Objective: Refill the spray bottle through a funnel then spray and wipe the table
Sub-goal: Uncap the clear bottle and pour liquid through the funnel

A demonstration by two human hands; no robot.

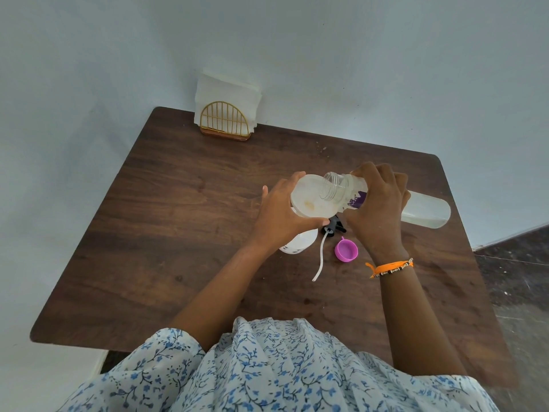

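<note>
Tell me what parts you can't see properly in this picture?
All in the head view:
- White spray bottle: its neck is hidden by the left hand and the translucent white funnel.
- Clear plastic refill bottle: its middle is covered by the right hand; no pouring stream can be made out.
- Purple label: print too small to read.
- Black spray head: partly behind both hands.

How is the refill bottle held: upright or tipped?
Tipped: the refill bottle lies nearly sideways in the right hand, uncapped mouth over the funnel.

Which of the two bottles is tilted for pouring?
The clear refill bottle in the right hand, mouth over the funnel; the spray bottle stands upright beneath.
</note>
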